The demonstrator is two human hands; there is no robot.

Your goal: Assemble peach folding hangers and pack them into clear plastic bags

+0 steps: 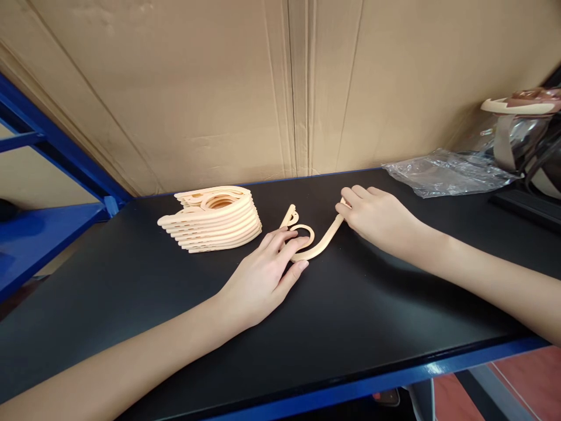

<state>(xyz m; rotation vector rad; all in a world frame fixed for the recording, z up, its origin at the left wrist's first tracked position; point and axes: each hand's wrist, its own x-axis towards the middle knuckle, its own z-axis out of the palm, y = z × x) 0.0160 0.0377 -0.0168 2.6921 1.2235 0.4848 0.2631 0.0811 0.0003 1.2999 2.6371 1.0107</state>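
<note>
"What's behind it all?"

"A tall brown cardboard wall (175, 88), its creases running vertically near the middle. In front lies a wide black surface (372, 316) with a blue front edge."

"And at the sides?"

"A blue metal frame (70, 153) slants along the left. At the far right stands a clear container (523, 108) with a brown-and-cream top, partly cut off by the picture's edge. Just beside it, a crumpled clear plastic bag (447, 175) lies flat near the wall."

"Anything on the left of the surface?"

"A neat stack of cream hangers (214, 228), one on top of another, toward the back."

"Tell me about the hands."

"The left hand (267, 266) rests to the right of the stack, fingers loosely spread and thumb apart, over a single cream hanger (319, 247). I can't tell whether it clasps the piece or merely presses on it. The right hand (377, 216) is curled narrow, holding the end of that hanger's curved arm."

"So where does that hanger lie?"

"Between the two hands, near the middle of the surface, apart from the stack. Its small ring (312, 234) shows under the left fingertips."
</note>
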